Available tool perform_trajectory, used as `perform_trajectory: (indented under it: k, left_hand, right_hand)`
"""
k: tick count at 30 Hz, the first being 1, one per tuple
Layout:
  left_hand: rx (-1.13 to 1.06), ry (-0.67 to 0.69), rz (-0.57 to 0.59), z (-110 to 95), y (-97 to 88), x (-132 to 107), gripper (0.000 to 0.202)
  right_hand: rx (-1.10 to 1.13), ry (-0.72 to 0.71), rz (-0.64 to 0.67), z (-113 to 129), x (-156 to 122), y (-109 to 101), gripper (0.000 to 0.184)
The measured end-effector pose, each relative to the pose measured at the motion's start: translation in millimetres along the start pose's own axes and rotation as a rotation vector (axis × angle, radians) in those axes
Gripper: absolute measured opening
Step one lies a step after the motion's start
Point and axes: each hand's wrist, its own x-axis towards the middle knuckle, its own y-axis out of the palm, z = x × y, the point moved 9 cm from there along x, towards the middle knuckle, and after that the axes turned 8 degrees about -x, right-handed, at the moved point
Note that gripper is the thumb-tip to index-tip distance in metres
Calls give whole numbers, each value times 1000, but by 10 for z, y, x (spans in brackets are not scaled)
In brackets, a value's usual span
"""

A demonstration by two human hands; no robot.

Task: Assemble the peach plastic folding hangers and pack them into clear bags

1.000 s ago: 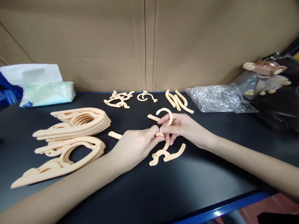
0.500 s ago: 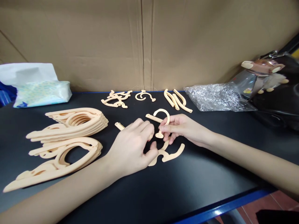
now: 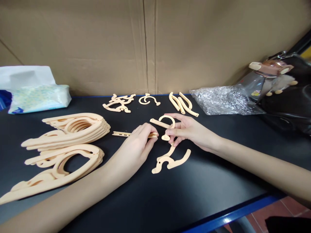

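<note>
My left hand (image 3: pixel 137 144) is closed around a slim beige hanger arm (image 3: pixel 120 133) with slots along it, its grooved end pointing right. Between the thumb and fingers of my right hand (image 3: pixel 188 131) is a beige hanger hook (image 3: pixel 173 120), curve upward, with its round foot (image 3: pixel 165 138) hanging just right of the hanger arm's end, apart from it. Behind the right hand lies another straight hanger arm (image 3: pixel 157 122). Curved hanger pieces (image 3: pixel 167 160) rest on the black table below both hands, partly overlapping.
Two stacks of folded hangers, one farther back (image 3: pixel 70 129) and one nearer (image 3: pixel 60 165), lie at left. Loose curved pieces (image 3: pixel 119 103), hooks (image 3: pixel 148 99) and arms (image 3: pixel 183 104) line the back. A tissue pack (image 3: pixel 40 97), plastic bag (image 3: pixel 223 101) and black bag (image 3: pixel 289 106) flank them.
My left hand has turned, so the hanger arm shows more of its slotted side and its right end. The hook's foot is tipped to show its round face. The view shifted slightly.
</note>
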Motion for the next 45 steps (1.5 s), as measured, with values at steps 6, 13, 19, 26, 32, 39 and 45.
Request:
perform_trajectory:
  k: [6,13,19,26,32,39,45]
  left_hand:
    - [184,84,-22,-148,-69,-23,19]
    - [274,161,59,-254,33,-60,19]
    - [366,217,69,-275,68,-67,31]
    - [344,185,130,-265,113,-54,22]
    - [418,142,221,-195,188,-32,29]
    - [285,95,224,-182,127,-9,34]
    - [276,189,210,-256,123,-48,36]
  right_hand:
    - [-11,-32,10,26,-5,13,64]
    - [21,-50,20,36,-6,30,67]
    - [54,-24,59,29,-26,58,61]
    - [25,-4,99,31,-30,127,59]
    - [27,-38,132,45,-44,191,55]
    - [22,-36,141,32,-27,202,44]
    - [26,-39,142,27,-27,180,40]
